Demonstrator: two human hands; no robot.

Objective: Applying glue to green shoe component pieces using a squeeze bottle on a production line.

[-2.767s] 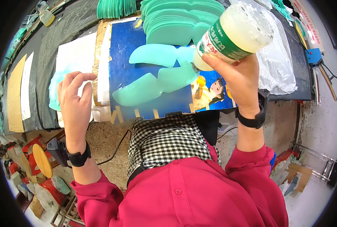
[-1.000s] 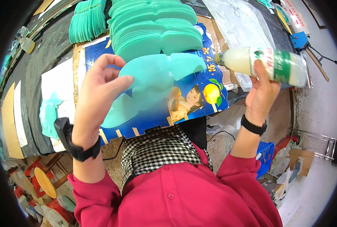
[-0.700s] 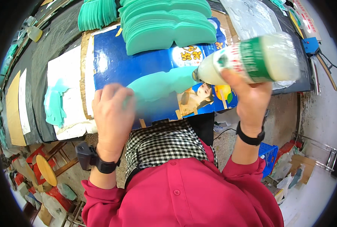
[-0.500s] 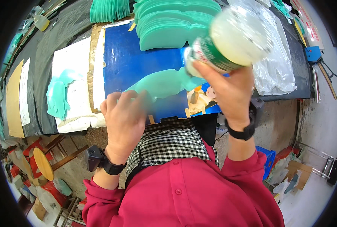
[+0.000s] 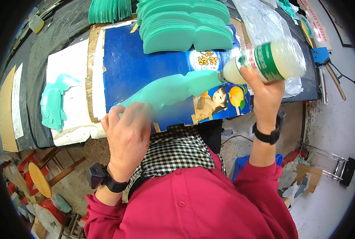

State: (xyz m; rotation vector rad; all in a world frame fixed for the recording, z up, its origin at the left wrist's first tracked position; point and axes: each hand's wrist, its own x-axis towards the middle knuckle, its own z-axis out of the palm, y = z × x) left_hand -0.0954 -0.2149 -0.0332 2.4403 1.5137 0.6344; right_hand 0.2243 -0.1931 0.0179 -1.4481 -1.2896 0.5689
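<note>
Tilted lower since a moment ago, the white squeeze bottle (image 5: 267, 63) now points its nozzle at the teal foam cutout (image 5: 169, 88) lying on blue cardboard (image 5: 133, 67). Stacked teal cutouts (image 5: 185, 26) crowd behind. Right hand (image 5: 267, 93) wraps the bottle; left hand (image 5: 127, 137), fingers flat, presses the cutout's near end.

Left hand (image 5: 127, 139): fingertips motion-blurred, grip on teal cut-out (image 5: 169, 88) unclear. Cut-out's near end hidden beneath that hand. Bottle (image 5: 267, 61) nozzle tip: contact with cut-out indistinct.
</note>
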